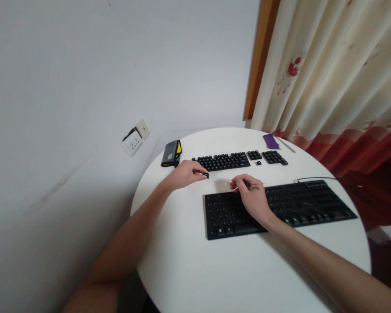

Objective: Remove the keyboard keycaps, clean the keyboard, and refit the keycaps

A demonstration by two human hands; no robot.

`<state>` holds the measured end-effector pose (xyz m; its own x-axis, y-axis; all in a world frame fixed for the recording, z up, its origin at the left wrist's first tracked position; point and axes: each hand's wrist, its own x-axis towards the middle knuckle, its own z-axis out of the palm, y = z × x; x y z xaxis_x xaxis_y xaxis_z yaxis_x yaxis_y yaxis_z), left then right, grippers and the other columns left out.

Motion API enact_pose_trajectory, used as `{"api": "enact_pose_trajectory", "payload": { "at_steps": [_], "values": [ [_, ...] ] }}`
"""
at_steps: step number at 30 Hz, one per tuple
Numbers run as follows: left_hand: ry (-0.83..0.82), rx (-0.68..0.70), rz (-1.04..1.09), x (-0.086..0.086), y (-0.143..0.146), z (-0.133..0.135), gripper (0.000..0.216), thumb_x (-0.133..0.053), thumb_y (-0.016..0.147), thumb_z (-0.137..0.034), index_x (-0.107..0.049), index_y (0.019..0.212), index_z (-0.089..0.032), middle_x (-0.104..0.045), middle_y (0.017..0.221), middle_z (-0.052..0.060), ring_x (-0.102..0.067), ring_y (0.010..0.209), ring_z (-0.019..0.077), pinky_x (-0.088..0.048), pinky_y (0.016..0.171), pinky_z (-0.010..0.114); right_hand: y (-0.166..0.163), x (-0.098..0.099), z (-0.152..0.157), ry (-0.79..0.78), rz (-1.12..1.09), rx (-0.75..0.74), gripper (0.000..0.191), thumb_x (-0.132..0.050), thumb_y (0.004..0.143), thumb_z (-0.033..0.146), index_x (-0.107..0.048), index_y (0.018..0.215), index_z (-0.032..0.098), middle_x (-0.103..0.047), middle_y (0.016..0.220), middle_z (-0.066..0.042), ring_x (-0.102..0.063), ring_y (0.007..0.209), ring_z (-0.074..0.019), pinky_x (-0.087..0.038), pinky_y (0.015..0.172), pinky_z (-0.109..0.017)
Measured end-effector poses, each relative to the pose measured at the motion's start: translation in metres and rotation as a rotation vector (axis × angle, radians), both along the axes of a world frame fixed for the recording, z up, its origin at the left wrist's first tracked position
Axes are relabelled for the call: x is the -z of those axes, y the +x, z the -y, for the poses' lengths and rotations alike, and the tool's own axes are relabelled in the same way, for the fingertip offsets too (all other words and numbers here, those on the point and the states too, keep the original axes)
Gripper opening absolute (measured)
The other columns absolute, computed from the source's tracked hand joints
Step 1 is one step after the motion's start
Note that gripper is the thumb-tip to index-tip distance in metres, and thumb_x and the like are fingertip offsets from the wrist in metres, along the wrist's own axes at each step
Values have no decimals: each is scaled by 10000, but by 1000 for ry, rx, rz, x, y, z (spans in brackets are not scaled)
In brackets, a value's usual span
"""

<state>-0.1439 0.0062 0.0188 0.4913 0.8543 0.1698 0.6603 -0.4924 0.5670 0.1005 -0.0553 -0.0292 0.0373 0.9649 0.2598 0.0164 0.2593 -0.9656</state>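
Note:
My left hand (pixel 189 173) pinches a small black keycap (pixel 206 175) over the white table, just in front of the rows of loose keycaps (pixel 222 162). My right hand (pixel 249 191) is closed around a small tool with a dark middle (pixel 246 184) and thin wire ends, seemingly a wire keycap puller; the fingers partly hide it. Under that hand lies a black keyboard (pixel 221 217). Its left and upper keys look removed, while larger keys still sit along the front row. My right hand and forearm cover part of it.
Further keycap groups (pixel 273 157) and one single keycap (pixel 258 163) lie at the back right. A grey and yellow pouch (pixel 171 153) rests at the back left. A purple cloth (pixel 271 141) and a thin stick (pixel 286 144) lie near the curtain. The keyboard cable (pixel 314 178) curves behind it.

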Motion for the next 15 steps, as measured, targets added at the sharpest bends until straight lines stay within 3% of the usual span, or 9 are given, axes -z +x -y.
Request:
{"api": "enact_pose_trajectory", "payload": {
  "at_steps": [3, 7, 11, 15],
  "values": [
    [-131, -39, -270, 3, -24, -12, 209, -729, 731, -307, -792, 895, -194, -752, 805, 36, -631, 668, 154, -416, 601, 235, 0, 3, 0, 35, 40, -19, 231, -565, 881, 335, -666, 732, 191, -692, 738, -37, -635, 709, -183, -500, 680, -309],
    [-136, -172, -469, 3, -36, -14, 132, -751, 653, -249, -779, 777, -215, -750, 777, 25, -663, 706, 172, -413, 609, 231, 0, 3, 2, 51, 75, -30, 229, -554, 886, 299, -666, 718, 192, -681, 735, -28, -631, 721, -182, -494, 712, -313],
    [-119, -299, -551, 0, -35, -11, 131, -750, 640, -259, -757, 766, -227, -748, 801, 26, -663, 714, 173, -400, 585, 225, 1, 2, 3, 48, 80, -37, 230, -551, 891, 304, -666, 727, 192, -689, 759, -34, -632, 733, -187, -492, 713, -314],
    [-113, -316, -519, 5, -36, -14, 146, -749, 648, -265, -752, 786, -219, -748, 817, 27, -664, 719, 167, -402, 588, 220, 2, 3, 4, 47, 103, -46, 237, -546, 894, 308, -660, 720, 193, -685, 750, -32, -629, 737, -189, -488, 713, -312]
  ]
}}
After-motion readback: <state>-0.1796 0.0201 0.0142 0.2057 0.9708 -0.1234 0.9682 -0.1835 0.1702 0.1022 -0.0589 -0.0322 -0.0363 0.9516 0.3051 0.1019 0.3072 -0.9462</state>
